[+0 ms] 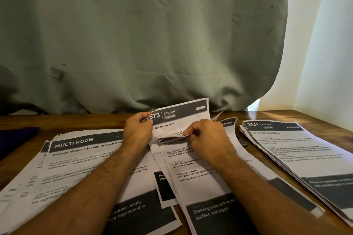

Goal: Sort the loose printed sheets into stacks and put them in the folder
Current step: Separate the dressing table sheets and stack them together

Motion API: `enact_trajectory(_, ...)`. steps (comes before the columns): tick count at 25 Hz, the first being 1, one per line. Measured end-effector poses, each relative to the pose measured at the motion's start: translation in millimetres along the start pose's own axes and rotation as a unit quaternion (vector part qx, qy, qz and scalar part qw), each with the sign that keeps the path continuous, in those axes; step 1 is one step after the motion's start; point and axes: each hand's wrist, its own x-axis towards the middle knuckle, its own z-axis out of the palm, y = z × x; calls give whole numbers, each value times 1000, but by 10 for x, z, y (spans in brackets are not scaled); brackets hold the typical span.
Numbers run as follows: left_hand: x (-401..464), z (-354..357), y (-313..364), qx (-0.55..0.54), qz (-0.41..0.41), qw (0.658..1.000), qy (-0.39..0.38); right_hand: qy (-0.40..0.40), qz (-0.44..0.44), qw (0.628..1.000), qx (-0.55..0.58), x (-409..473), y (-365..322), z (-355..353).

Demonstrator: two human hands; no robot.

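Left hand (138, 129): fingers curled on the left edge of a lifted KITCHEN sheet (183, 116), which stands bent upward at the rear of the tabletop (95, 121). Right hand (207, 137): thumb and fingers pinch the sheet's lower fold, directly above the centre stack (198, 177) headed "Dressing Table". MULTI-ROOM stack (80, 160): flat, left of both forearms. Second KITCHEN stack (298, 150): flat at the right, apart from the centre stack. A dark object (243, 142), possibly a pen, lies between these two. A grey curtain (143, 34) hangs behind.
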Motion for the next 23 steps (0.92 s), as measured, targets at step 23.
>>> enact_trajectory(23,-65,34,-3,104,106,984,-94,-51,34,998,-7,6,27,15)
